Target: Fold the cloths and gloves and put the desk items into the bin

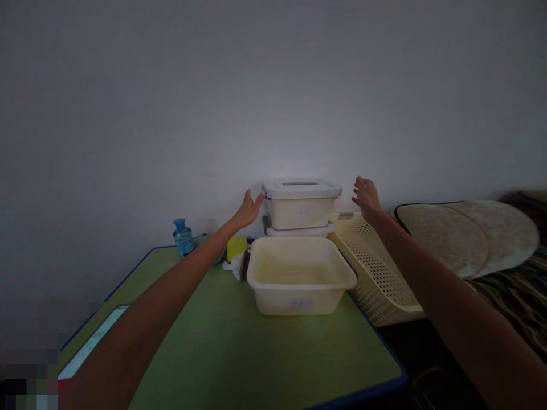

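Observation:
Near the wall stands a cream plastic box (301, 212) with a white lid (294, 188) on top, stacked on another white lid (299, 230). My left hand (249, 210) is at the box's left side, fingers apart; whether it touches the lid's edge I cannot tell. Off to the right of the box, my right hand (366, 195) is raised in the air with its fingers spread and nothing in them. In front of the stack sits an uncovered cream basin (301, 304) with a small label on its front.
The green table (205, 347) has a blue edge. A blue bottle (183, 238), a yellow item (236, 248) and a phone or tablet (92, 344) are on the left. Right of the table is a perforated cream basket (376, 273), beside a rolled beige blanket (465, 236).

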Motion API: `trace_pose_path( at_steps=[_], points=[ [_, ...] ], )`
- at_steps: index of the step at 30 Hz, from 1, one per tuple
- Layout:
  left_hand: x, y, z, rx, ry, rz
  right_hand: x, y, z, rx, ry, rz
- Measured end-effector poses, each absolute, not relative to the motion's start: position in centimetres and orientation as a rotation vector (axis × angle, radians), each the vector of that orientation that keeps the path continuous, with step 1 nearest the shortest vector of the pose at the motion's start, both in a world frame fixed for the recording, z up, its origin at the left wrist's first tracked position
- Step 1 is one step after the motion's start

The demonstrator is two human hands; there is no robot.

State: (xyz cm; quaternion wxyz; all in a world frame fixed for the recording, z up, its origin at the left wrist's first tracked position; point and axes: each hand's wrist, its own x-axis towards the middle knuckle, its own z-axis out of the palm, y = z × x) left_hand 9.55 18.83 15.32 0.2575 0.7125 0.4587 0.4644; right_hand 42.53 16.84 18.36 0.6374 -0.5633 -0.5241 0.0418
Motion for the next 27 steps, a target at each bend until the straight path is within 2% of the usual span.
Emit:
trace_pose_path(
  at_steps=[5,9,15,22,27],
  points=[
    [7.4,16.2,12.4,1.828,1.186,1.144,40.7,13.6,17.2,-1.334,-1.144,0.282],
    [6.5,13.2,8.8,1.658,1.133,1.041,39.3,10.4,14.1,-1.366,-1.214,0.446],
    [6.4,10.7,4.6,1.439,1.007,1.084,37.4,6.0,9.4,-1.357,-1.446,0.732],
    [7.9,11.3,2.6,1.287,0.945,1.211,38.0,5.3,8.0,-1.356,-1.408,0.763],
    [8.5,10.8,0.7,1.447,0.77,1.222,37.9,5.7,6.6,-1.296,-1.203,0.826]
  ],
)
